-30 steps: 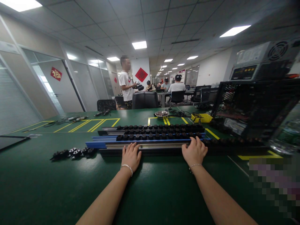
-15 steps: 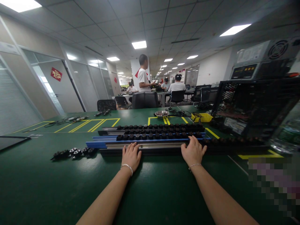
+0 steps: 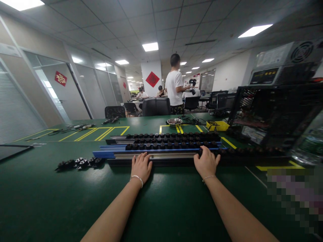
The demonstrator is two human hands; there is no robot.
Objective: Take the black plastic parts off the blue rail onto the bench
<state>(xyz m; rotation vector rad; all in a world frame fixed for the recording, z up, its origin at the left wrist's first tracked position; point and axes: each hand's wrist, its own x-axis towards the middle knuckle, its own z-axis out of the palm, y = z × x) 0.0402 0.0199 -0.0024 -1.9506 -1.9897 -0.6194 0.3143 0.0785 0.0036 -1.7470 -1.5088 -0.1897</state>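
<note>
My left hand [image 3: 141,168] lies over the near edge of a long black rail [image 3: 171,163] with a metallic channel, its fingers curled over the top. Farther right, my right hand [image 3: 207,163] grips a small black module [image 3: 200,152] in the same rail, between thumb and fingers; the palm hides most of it. A row of black modules [image 3: 252,152] fills the rail's right end. Just behind lie a blue rail [image 3: 103,154] and more rails carrying rows of black modules [image 3: 156,146]. Several loose modules [image 3: 80,163] sit left of the rail.
On the green table [image 3: 161,208] stand a metal bowl [image 3: 174,122], a yellow tray [image 3: 217,126] and an open computer case [image 3: 275,114] at right. Cables [image 3: 190,120] lie behind. A person in a white shirt [image 3: 174,85] stands beyond the table.
My right hand has shifted slightly to the left along the rail. My left hand stays put. The standing person has moved right and turned away.
</note>
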